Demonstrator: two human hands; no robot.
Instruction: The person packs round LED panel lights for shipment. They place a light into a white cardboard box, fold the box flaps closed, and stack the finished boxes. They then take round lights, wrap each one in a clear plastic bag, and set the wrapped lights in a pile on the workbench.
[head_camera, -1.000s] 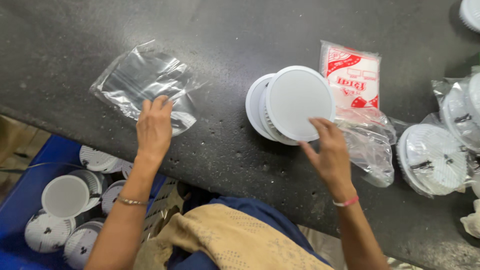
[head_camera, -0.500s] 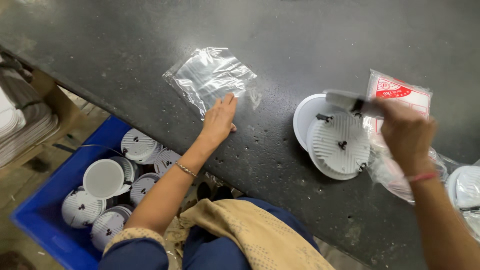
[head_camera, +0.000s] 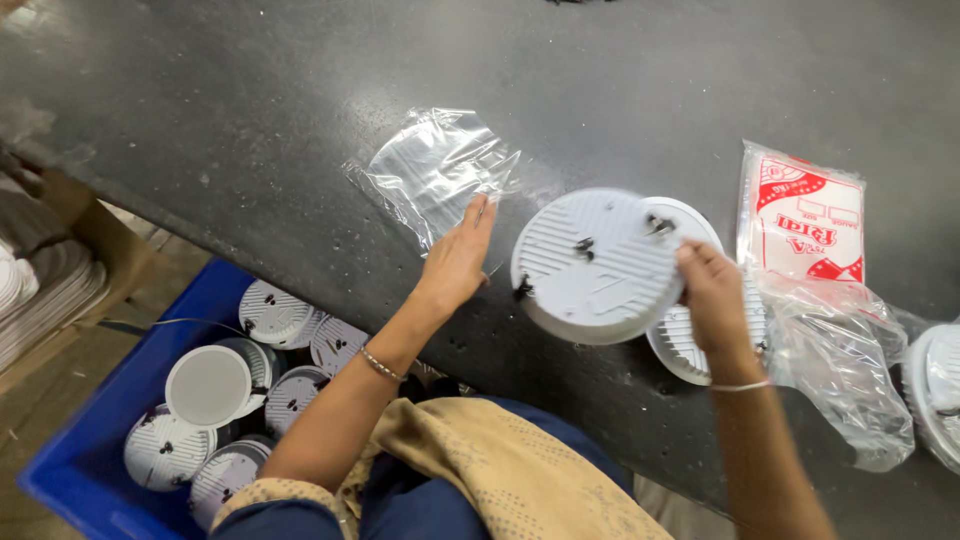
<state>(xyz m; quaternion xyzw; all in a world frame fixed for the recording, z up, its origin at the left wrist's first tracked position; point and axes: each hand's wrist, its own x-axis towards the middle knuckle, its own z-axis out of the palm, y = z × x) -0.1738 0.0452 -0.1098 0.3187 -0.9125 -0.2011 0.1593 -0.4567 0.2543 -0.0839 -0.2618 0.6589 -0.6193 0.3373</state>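
**Ribbed disc lifted and turned toward the clear bag**

The round white light fitting (head_camera: 598, 265) now hangs tilted above the dark worktop (head_camera: 250, 120), ribbed back and black clips facing up; a second ago its smooth face showed and it lay on the stack. The right hand (head_camera: 712, 295) grips it at its right rim, fingers closed over the edge. It has moved left, off the second white fitting (head_camera: 700, 345) lying beneath, and now sits just beside the left hand (head_camera: 458, 262). That hand lies flat, fingers stretched and holding nothing, pressing the near edge of an empty clear plastic bag (head_camera: 435, 170), as it did a second ago. Judging by this, fitting and bag are being brought together.

To the right lies a flat white packet with red printing (head_camera: 803, 215), rectangular, with crumpled clear wrapping (head_camera: 840, 370) near it and another bagged white fitting (head_camera: 940, 385) at the right edge. Low on the left, a blue crate (head_camera: 70, 470) holds more of the white fittings (head_camera: 208, 385).
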